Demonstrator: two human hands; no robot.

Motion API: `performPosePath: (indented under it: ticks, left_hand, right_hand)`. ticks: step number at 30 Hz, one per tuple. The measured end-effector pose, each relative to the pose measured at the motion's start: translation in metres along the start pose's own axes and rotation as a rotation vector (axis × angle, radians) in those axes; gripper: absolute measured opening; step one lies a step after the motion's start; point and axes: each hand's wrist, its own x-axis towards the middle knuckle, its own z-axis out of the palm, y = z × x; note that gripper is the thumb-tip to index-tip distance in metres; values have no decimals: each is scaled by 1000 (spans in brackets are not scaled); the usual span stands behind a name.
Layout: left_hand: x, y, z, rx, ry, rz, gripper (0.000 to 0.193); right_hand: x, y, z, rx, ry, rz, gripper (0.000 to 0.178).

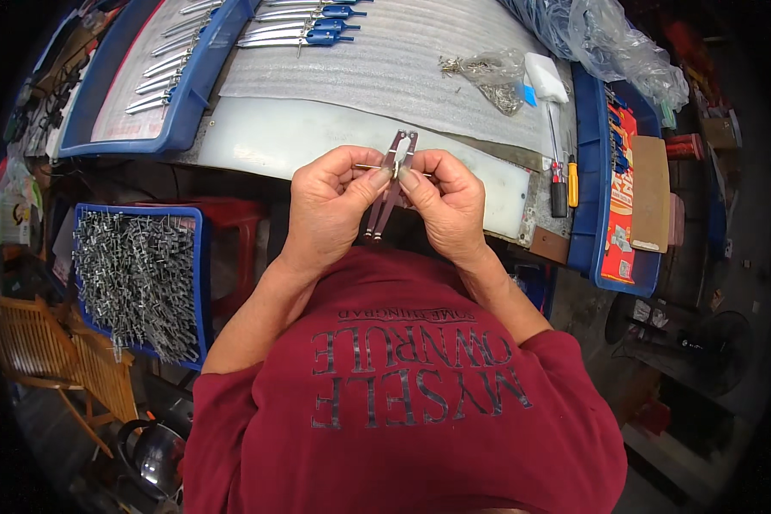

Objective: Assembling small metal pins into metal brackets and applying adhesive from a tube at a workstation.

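Dark grey capital lettering (420,398) runs across the chest of the maroon shirt (420,467), upside down in this view: two rows of large letters, with a row of smaller ones nearer the worktop's (317,137) front edge. In the blue tray (584,171) at the worktop's right edge, an orange-red package (618,214) bears white characters, too small to read fully. Faint reddish print on the pale lining (116,94) at the worktop's left end is too blurred to read.

The held piece (388,206) is purplish-brown, the shirt (428,458) maroon with dark lettering, the screwdriver handle (572,190) yellow.
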Motion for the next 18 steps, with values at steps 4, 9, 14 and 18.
performPosePath:
  ticks: [4, 9, 14, 18]
  left_hand:
    - [-1, 0, 0, 13, -28, 24, 10]
    - [-2, 1, 0, 38, -35, 42, 9]
    - [-2, 2, -1, 62, -40, 49, 9]
    - [-2, 3, 0, 49, -40, 45, 9]
  right_hand:
    - [-1, -1, 0, -53, -16, -24, 11]
    - [-1, -4, 1, -72, -20, -14, 11]
    - [-1, -4, 0, -94, -32, 3, 11]
    - [-1, -5, 1, -96, -43, 1, 11]
